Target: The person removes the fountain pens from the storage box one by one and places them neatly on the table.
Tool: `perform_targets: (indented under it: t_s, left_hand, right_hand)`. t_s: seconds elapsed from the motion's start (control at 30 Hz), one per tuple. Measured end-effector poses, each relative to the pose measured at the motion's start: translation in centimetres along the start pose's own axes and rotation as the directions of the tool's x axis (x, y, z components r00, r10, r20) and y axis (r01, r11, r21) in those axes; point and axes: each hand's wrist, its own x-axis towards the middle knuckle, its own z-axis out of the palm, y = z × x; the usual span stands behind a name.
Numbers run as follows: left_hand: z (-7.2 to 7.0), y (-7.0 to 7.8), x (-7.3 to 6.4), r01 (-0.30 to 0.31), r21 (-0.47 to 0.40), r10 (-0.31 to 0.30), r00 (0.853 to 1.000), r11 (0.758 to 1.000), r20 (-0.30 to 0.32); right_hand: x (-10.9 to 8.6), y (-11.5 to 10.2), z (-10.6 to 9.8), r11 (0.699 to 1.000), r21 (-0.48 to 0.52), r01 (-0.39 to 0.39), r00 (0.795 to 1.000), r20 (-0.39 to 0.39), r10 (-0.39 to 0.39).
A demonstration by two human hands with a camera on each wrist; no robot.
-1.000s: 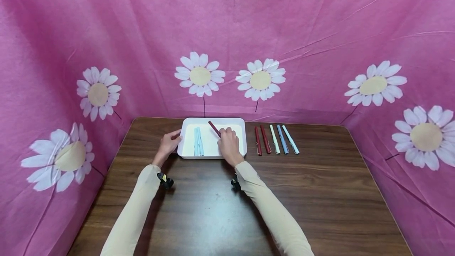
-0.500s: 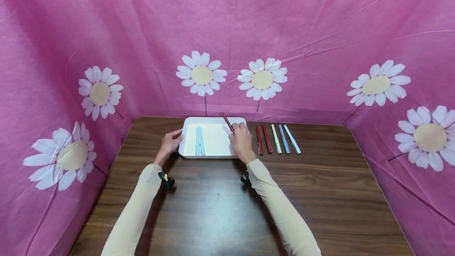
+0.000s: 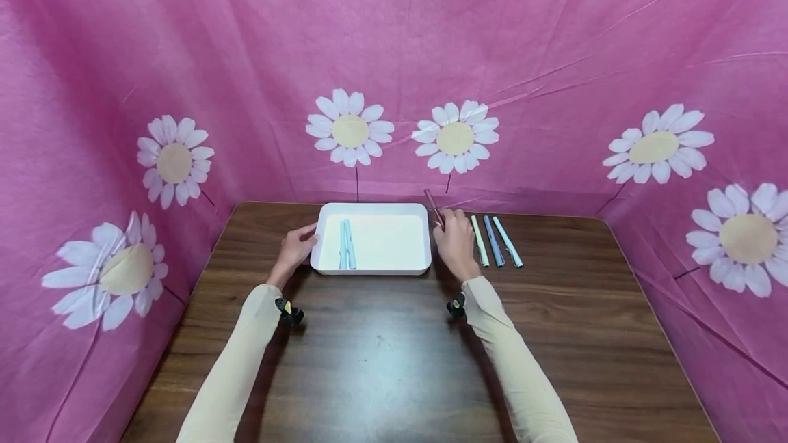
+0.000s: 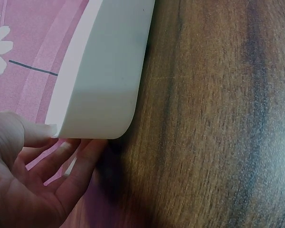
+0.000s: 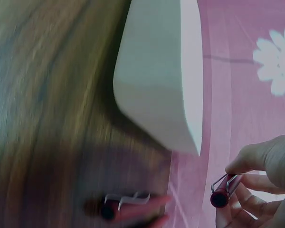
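Observation:
My right hand (image 3: 457,241) pinches a dark red pen (image 3: 434,206) just right of the white tray (image 3: 374,271); in the right wrist view the held pen's wire clip and round end (image 5: 220,199) face the camera. Under that hand, red pens (image 5: 140,209) lie blurred on the table, hidden from the head view. At the tray's left end, my left hand (image 3: 295,250) grips the wall, thumb (image 4: 40,134) at the rim and fingers (image 4: 80,178) against the outside. Two light blue pens (image 3: 351,245) lie side by side in the tray's left part.
To the right of my right hand lie a pale green pen (image 3: 479,241), a blue pen (image 3: 494,241) and a light blue pen (image 3: 507,241) in a row. A pink flowered cloth (image 3: 394,33) hangs behind the wooden table (image 3: 382,361).
My right hand has carried the red pen from above the tray rightward, past its right edge, over the red pens on the table. My left hand has stayed at the tray's left end.

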Motion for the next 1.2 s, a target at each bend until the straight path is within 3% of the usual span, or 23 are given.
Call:
perform_targets:
  t_s: [0.73, 1.2]
  left_hand:
    - [0.2, 0.0, 0.0, -0.050, 0.015, 0.050, 0.998, 0.999, -0.047]
    - [0.1, -0.1, 0.0, -0.044, 0.013, 0.044, 0.998, 0.999, -0.047]
  right_hand:
    - [-0.4, 10.1, -4.9, 0.982, -0.025, -0.186, 0.979, -0.091, 0.183]
    - [-1.5, 14.2, -6.7, 0.958, -0.038, -0.284, 0.955, -0.097, 0.279]
